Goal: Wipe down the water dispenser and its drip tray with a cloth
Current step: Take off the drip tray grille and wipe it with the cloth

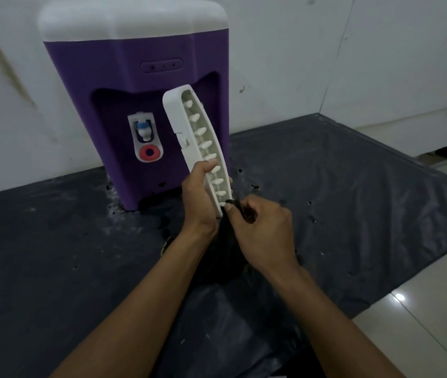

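While the left hand (200, 197) keeps its fingers (209, 167) clamped on the white drip tray (189, 132), held upright, the right hand (260, 227) pinches a black cloth (225, 249) against the tray's lower end — its ribbed inside looks empty. Beyond the fingers stands the purple water dispenser (135, 105) on a dark sheet (353, 186). Tray wiping seems underway; whether the dispenser body has been wiped — unclear.

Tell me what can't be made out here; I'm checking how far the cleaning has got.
Head view only:
- Second tap of the water dispenser: hidden behind the drip tray, held upright by the left hand.
- Dark cloth: mostly covered by the right hand, blending into the dark plastic sheet.
- Dispenser top: cut off by the frame edge.
- Indicator lights: too small to read.
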